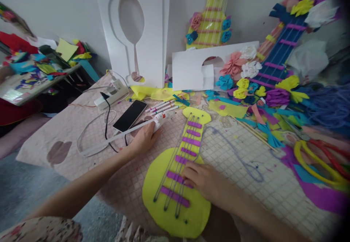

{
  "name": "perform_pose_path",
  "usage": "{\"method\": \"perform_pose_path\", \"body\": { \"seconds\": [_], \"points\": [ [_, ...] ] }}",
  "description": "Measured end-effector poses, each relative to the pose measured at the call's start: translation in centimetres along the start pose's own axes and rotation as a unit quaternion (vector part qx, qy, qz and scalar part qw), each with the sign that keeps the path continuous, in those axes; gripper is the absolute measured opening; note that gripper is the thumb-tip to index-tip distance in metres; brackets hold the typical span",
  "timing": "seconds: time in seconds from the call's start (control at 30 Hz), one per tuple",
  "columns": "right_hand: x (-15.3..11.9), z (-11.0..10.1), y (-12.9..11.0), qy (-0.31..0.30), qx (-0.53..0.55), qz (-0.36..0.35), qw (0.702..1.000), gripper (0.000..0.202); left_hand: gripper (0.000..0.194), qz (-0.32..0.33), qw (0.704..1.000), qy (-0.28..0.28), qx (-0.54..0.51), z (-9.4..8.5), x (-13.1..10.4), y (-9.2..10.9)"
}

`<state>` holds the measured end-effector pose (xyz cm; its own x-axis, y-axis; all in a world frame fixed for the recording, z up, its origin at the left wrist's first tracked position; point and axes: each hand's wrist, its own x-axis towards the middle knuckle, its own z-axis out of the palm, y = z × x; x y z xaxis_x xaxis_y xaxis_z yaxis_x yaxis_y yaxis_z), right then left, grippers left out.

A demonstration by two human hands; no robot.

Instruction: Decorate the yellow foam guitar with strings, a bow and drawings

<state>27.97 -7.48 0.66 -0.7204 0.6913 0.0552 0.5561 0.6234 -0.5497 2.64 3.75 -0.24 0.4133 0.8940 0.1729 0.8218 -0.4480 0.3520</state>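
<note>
A yellow guitar cutout (176,194) with purple strips and strings of dark yarn lies flat on the table. My right hand (202,180) rests over its strings near the middle, fingers curled and pressed together; what they pinch is hidden. Left of the guitar's neck, my left hand (144,138) is wrapped round a white glue gun (160,120), with a long white glue stick or strip (120,136) beside it. A loose length of bluish yarn (240,160) trails from the neck across the table to the right.
A black phone (130,115), a power strip (111,94) and cables lie at the left. Markers (162,107) are behind the glue gun. Paper scraps, decorated guitars, wooden sticks (257,134) and yellow-handled scissors (303,162) are at the back and right.
</note>
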Motion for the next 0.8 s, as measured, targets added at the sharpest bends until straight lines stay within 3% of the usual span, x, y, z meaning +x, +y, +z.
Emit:
{"method": "perform_pose_path", "body": {
  "seconds": [0.17, 0.5, 0.8],
  "points": [
    [-0.2, -0.3, 0.2, -0.028, 0.021, -0.003, 0.999, 0.014, 0.026, 0.019, 1.0, 0.017, -0.01, 0.5, -0.8, -0.5],
    [-0.2, -3.1, 0.4, -0.059, -0.007, -0.058, 0.997, 0.032, 0.037, 0.019, 0.999, 0.023, -0.032, -0.1, -0.9, -0.1],
    [0.5, -4.6, 0.8, -0.109, -0.041, -0.082, 0.99, 0.018, 0.05, -0.001, 0.999, 0.011, -0.046, -0.4, -1.9, 0.1]
  ]
}}
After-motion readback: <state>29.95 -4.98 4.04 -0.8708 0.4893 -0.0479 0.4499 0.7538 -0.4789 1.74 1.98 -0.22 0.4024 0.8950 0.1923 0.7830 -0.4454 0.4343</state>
